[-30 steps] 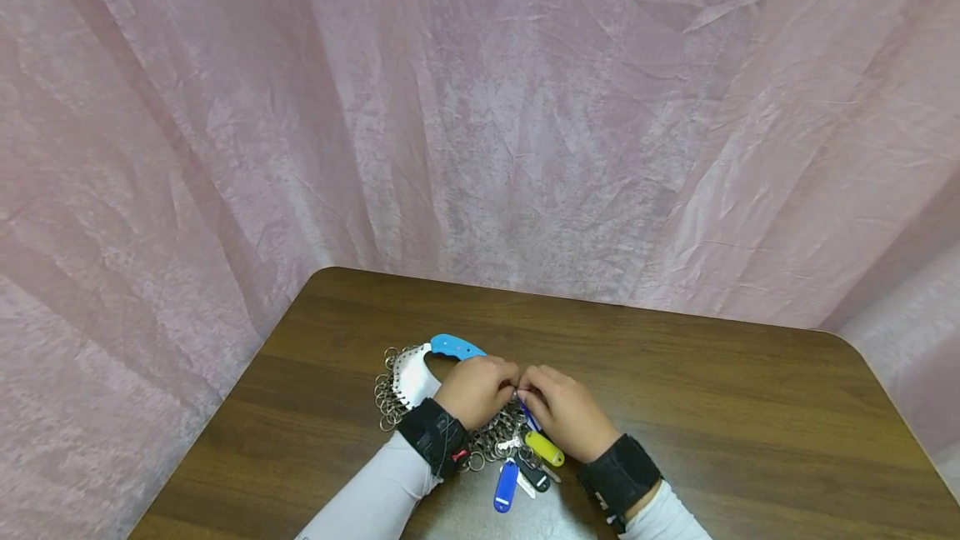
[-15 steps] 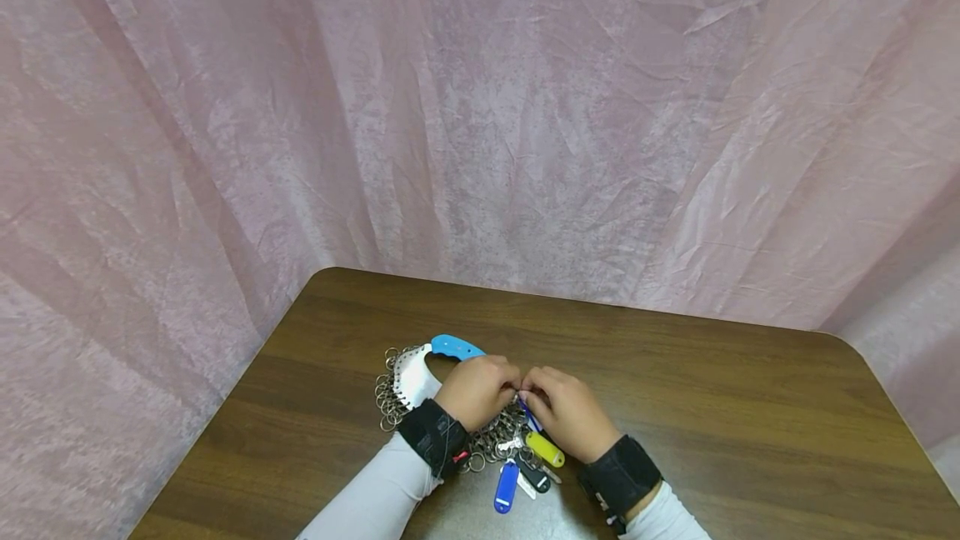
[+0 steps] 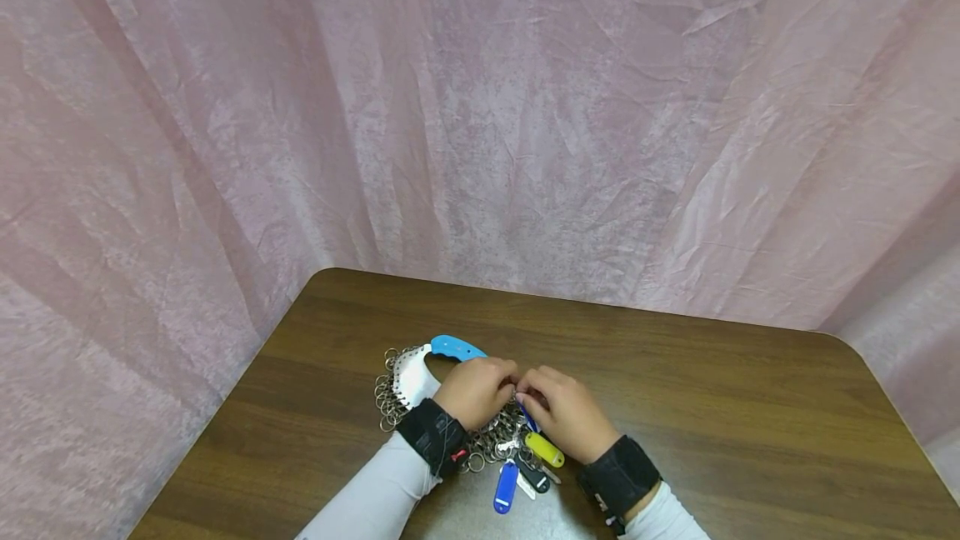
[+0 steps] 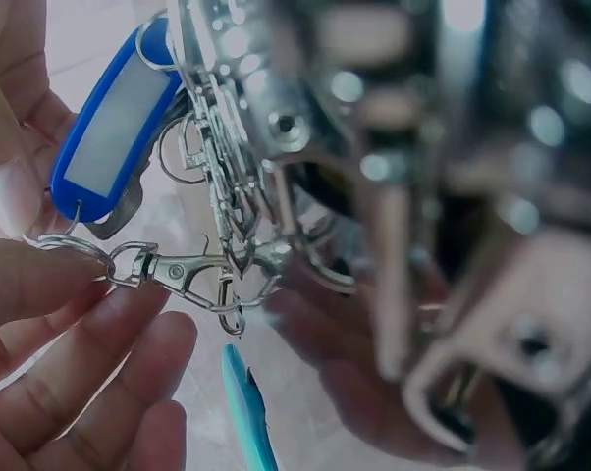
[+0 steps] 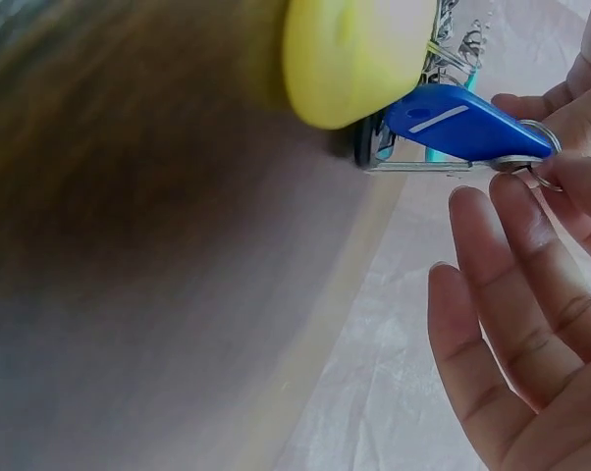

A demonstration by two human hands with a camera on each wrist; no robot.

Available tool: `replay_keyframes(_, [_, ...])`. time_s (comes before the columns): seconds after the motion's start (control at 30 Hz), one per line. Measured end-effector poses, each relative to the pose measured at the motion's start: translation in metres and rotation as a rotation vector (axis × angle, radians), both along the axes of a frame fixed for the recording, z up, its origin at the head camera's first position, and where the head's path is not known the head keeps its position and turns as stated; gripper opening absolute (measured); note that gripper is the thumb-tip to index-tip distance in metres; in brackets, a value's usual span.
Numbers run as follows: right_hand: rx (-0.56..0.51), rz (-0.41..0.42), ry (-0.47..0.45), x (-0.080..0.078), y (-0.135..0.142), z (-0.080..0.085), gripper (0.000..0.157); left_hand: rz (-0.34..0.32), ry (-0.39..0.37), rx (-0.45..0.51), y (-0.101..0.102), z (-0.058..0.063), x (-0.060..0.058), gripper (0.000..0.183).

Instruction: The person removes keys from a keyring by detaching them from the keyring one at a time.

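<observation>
In the left wrist view, a split ring [image 4: 65, 243] joins a blue key tag [image 4: 116, 123] to a silver snap hook [image 4: 192, 278]. My left hand [image 3: 477, 392] pinches this ring at its fingertips. My right hand [image 3: 567, 411] meets it from the other side, with thumb and finger on the same ring, and its other fingers spread in the right wrist view. Beneath both hands lies a curved metal key holder [image 3: 412, 375] with a light-blue handle [image 3: 456, 347], fringed with several metal rings and hooks. The ring is hidden by my fingers in the head view.
A yellow key tag [image 3: 545, 448], a black key tag [image 3: 533, 475] and another blue key tag [image 3: 506, 486] with keys lie at the holder's near side. The brown wooden table [image 3: 720, 407] extends to the right. A pink curtain [image 3: 525, 107] hangs behind it.
Both hands have shifted very slightly to the left since half a second ago. Their hold on the split ring looks the same, and the key holder stays in place.
</observation>
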State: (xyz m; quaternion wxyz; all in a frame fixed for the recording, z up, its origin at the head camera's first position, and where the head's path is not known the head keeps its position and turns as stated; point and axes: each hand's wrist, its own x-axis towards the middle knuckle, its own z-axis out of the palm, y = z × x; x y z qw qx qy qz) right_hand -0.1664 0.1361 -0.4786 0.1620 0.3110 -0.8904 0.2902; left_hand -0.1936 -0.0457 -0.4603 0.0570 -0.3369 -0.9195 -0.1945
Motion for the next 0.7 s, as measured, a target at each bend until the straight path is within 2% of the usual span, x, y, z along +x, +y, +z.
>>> replay_keyframes(0.23, [0.014,0.026,-0.019,0.0005,-0.0005,0.0004,0.011,0.019,-0.004,-0.005,-0.0005,-0.0041,-0.0019,0.006])
replay_keyframes(0.5, [0.02,0.042,-0.053,0.0006,-0.0001,-0.0001,0.008,0.013,0.012,-0.002,-0.0003,-0.0059,-0.003,0.01])
replay_keyframes(0.7, [0.011,0.029,-0.027,0.0008,-0.0009,0.0004,0.009,0.008,0.006,-0.009,0.0001,-0.0047,-0.0021,0.014])
